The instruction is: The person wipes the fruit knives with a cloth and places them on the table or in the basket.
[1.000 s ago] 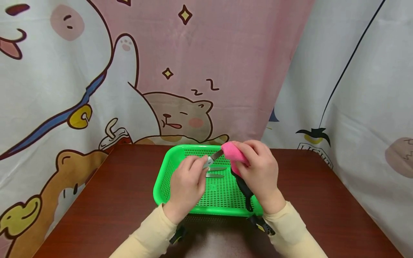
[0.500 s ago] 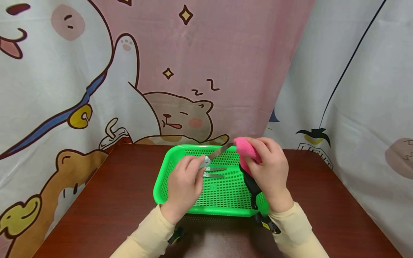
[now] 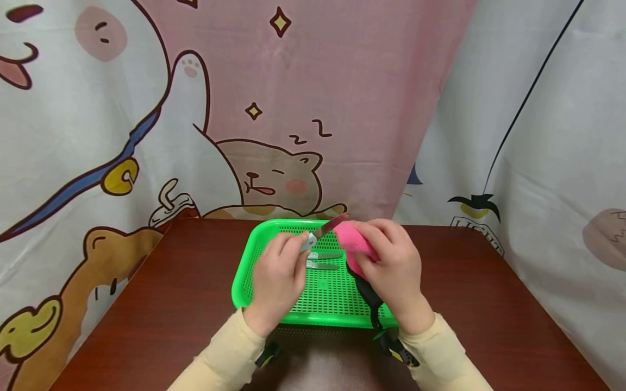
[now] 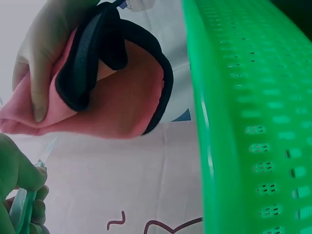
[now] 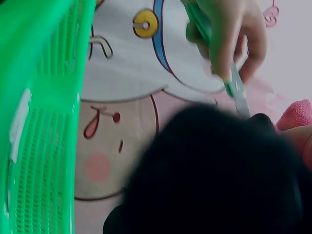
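Note:
My left hand [image 3: 277, 266] grips a small knife [image 3: 329, 227] by its pale handle, the blade pointing up and right over the basket. In the right wrist view the same knife [image 5: 236, 85] shows a greenish handle and a narrow blade. My right hand [image 3: 396, 266] pinches a folded pink cloth [image 3: 354, 241] with a black border, its top fold right beside the blade near the tip. The black part hangs below the fingers. In the left wrist view the cloth [image 4: 112, 107] bulges out under the thumb. Two more knives [image 3: 324, 266] lie in the basket, their handles hidden behind my left hand.
A green perforated plastic basket [image 3: 238, 282] stands on the dark red-brown table [image 3: 186, 293] below both hands. Behind the table hangs a curtain [image 3: 362, 108] printed with cartoon animals. Each wrist carries a black strapped-on device.
My right hand drew the cloth rightward off the blade's tip, then came back left and slightly down beside the blade. My left hand shifted slightly left with the knife.

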### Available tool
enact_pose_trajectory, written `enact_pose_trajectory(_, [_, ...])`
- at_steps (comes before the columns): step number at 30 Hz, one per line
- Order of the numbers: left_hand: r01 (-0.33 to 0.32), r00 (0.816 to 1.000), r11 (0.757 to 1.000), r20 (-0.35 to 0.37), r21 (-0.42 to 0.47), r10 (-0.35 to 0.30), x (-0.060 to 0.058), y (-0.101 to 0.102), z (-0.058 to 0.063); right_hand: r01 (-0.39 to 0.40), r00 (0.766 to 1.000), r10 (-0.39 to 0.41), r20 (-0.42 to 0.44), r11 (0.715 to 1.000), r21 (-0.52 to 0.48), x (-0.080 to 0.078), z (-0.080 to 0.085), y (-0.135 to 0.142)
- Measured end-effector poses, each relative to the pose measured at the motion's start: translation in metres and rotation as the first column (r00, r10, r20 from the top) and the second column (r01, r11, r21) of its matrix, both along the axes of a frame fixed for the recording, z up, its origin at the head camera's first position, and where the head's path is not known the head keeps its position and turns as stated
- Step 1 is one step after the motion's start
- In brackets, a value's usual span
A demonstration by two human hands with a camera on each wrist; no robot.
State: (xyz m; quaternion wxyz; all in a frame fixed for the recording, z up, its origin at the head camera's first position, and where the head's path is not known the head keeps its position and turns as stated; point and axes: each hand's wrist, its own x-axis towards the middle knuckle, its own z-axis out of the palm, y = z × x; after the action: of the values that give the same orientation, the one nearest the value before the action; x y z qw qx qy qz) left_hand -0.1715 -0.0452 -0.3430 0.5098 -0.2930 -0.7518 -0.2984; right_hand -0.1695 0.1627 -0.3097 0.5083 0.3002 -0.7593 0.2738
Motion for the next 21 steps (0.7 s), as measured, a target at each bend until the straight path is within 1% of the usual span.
enact_pose_trajectory(4, [-0.001,1.0,1.0,0.01,-0.003,0.001,-0.002,0.002,0.0,-0.052,0.999,0.052,-0.016,0.998,0.042,0.003,-0.003,-0.012])
enact_pose_trajectory(7, [0.006,1.0,1.0,0.027,-0.005,-0.006,-0.002,0.004,0.0,-0.069,0.997,0.07,-0.024,0.996,0.055,0.004,-0.005,-0.02])
enact_pose_trajectory(13, [0.005,1.0,1.0,0.014,-0.01,-0.005,0.0,0.007,0.0,-0.068,0.997,0.07,-0.024,0.996,0.053,0.003,-0.008,-0.027])
enact_pose_trajectory(21, [0.024,1.0,1.0,0.003,-0.009,-0.024,0.001,0.009,-0.003,-0.051,0.999,0.051,-0.006,0.998,0.035,-0.001,-0.008,-0.02])
